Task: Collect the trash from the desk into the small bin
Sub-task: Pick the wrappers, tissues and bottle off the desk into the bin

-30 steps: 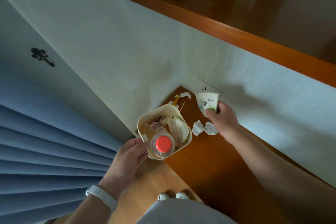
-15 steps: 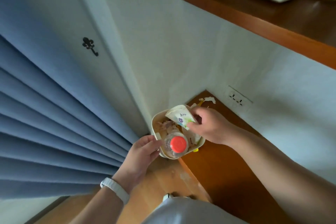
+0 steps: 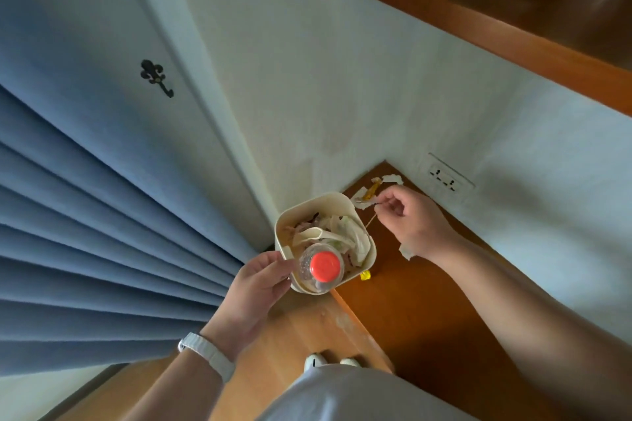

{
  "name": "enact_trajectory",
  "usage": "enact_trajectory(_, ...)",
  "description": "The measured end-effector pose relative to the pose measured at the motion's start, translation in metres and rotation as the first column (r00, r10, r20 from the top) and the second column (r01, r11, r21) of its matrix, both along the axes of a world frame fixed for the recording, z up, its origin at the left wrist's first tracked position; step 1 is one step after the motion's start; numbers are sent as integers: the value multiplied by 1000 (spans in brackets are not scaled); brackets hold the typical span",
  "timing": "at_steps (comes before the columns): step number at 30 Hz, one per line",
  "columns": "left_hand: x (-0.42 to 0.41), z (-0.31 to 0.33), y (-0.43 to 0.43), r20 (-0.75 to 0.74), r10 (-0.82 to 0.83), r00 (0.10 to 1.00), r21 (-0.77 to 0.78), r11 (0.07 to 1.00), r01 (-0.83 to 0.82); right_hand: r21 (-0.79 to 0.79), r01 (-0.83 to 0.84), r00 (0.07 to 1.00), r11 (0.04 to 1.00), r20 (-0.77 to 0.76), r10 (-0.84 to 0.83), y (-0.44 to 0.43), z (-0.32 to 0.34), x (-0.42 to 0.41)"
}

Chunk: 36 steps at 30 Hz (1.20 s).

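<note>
light: dim, cool | shadow: soft, cast on wall [image 3: 564, 188] beyond right hand [image 3: 415, 224] | edges: wide-angle bowing | focus: slightly soft throughout

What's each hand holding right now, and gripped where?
Left hand holds the small bin by its near rim. Right hand pinches a thin stick at its upper end, over the desk.

Left hand [image 3: 254, 287] grips the bin [image 3: 328, 205]; right hand [image 3: 415, 220] pinches a thin stick [image 3: 371, 219].
</note>
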State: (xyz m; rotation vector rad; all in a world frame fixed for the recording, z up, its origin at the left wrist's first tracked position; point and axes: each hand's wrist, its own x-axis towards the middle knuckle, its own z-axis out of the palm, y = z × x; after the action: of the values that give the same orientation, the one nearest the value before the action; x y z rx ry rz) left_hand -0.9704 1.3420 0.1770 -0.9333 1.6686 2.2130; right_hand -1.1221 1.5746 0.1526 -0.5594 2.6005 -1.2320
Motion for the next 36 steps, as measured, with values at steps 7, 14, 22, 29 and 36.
enact_trajectory(7, -17, -3, 11, 13, -28, 1000, 10, 1000, 28, 403, 140, 965, 905, 151, -216, 61, -90, -12)
enact_trajectory(14, -34, -10, 22, 39, -24, 999, -17, 1000, 24, 614, 152, 984, 775, -25, -174, 98, -142, -1)
enact_trajectory(22, -45, -17, 31, 42, -24, 999, -16, 1000, 25, 572, 200, 974, 796, -29, -224, 115, -165, -1)
enact_trajectory(29, -47, -12, 38, 39, -102, 994, -60, 993, 104, 575, 182, 948, 797, 112, -297, 109, -165, -1)
enact_trajectory(36, -37, -11, 27, 58, -122, 991, -69, 990, 126, 338, 255, 947, 906, 101, -304, 79, -107, 0)
